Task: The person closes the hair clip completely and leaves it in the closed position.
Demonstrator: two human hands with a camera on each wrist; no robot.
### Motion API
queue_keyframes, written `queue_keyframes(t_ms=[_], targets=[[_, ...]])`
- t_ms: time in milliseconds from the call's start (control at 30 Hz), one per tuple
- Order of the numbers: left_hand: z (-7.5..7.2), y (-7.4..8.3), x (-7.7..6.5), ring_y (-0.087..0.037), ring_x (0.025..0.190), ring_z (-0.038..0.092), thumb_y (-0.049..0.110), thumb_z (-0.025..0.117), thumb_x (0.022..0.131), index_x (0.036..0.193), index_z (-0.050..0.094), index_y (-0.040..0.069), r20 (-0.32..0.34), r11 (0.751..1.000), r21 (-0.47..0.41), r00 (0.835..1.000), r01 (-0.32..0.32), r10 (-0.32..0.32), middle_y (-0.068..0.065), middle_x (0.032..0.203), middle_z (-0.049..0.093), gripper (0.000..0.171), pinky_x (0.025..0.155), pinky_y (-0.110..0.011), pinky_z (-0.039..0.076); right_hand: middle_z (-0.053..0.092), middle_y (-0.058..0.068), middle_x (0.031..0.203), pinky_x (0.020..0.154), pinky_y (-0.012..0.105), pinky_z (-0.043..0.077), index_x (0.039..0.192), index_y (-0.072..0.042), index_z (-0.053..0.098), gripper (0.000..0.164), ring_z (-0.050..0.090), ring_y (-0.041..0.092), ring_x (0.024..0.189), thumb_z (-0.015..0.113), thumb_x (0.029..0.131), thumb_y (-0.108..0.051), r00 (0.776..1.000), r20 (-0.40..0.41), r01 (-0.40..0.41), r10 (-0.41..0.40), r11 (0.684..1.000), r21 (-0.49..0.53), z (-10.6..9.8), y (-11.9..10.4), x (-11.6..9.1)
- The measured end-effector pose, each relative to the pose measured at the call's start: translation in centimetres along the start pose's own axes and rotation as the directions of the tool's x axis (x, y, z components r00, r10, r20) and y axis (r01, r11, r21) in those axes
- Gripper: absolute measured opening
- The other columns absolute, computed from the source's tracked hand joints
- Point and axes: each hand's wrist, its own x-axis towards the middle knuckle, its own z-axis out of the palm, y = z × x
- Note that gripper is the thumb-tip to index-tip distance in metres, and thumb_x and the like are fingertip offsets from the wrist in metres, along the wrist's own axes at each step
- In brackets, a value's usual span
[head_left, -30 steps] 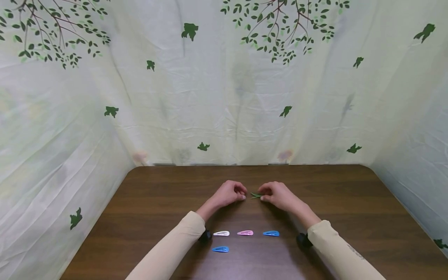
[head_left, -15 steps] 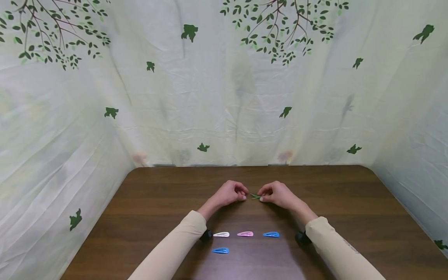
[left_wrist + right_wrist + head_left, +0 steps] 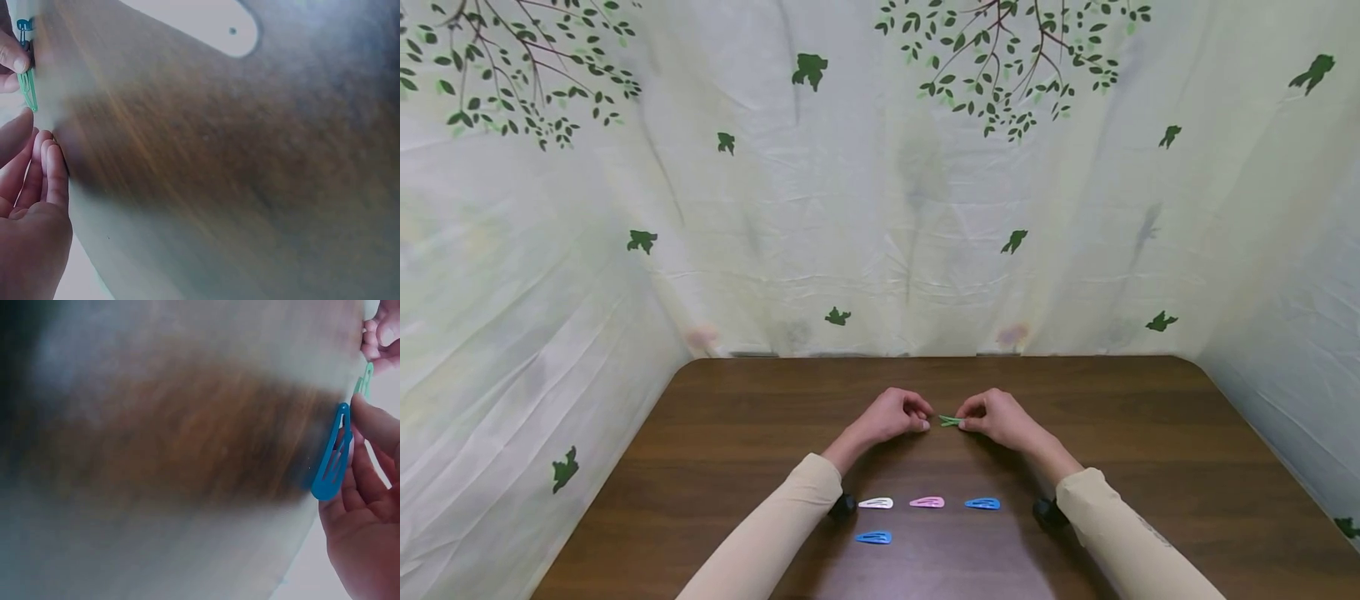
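Observation:
My right hand (image 3: 1000, 417) pinches a green hair clip (image 3: 952, 422) between thumb and fingers over the far middle of the table. Its two thin prongs look spread apart and point left. In the right wrist view a blue hair clip (image 3: 321, 488) overlaps the right fingers, its narrow end by the thumb tip; I cannot tell whether it is held too. My left hand (image 3: 895, 414) faces it a short gap away, thumb and fingers loosely bent, with nothing seen between them. In the left wrist view its thumb tip is right by the green clip's end.
Nearer on the brown table (image 3: 737, 500) lie a white clip (image 3: 876, 503), a pink clip (image 3: 927, 502) and a blue clip (image 3: 982, 504) in a row. Another blue clip (image 3: 874, 538) lies below the white one. A leaf-patterned curtain (image 3: 917, 275) hangs behind the table.
The green clip has turned slightly in the right hand and now shows brighter green. Both hands stay almost in place; the clips on the table have not moved.

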Motion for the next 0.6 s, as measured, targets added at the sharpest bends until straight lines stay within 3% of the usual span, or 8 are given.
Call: queue_keyframes(t_ms=[367,600], targets=[[-0.8,0.1,-1.1,-0.012,0.076,0.057,0.007,0.074,0.086,0.105,0.072,0.001,-0.004,1.000,0.009,1.000,0.007,-0.007,0.001,0.084,0.066,0.020,0.067,-0.025,0.048,0.065,-0.010,0.077,0.072,0.034,0.046,0.082,-0.016,0.073,0.007,0.054,0.011,0.074,0.076,0.086,-0.011,0.999,-0.045,0.021,-0.023,0.998,-0.059,-0.5,-0.8,-0.7],[-1.2,0.0,-1.7,-0.014,0.078,0.059,0.007,0.075,0.085,0.104,0.072,-0.001,-0.029,1.000,-0.016,0.999,-0.024,0.023,0.000,0.084,0.066,0.020,0.066,-0.025,0.048,0.065,-0.011,0.078,0.073,0.033,0.047,0.084,-0.013,0.073,0.004,0.055,0.011,0.075,0.075,0.088,-0.012,0.998,-0.057,0.010,-0.011,1.000,-0.026,-0.6,-1.6,-1.4]])
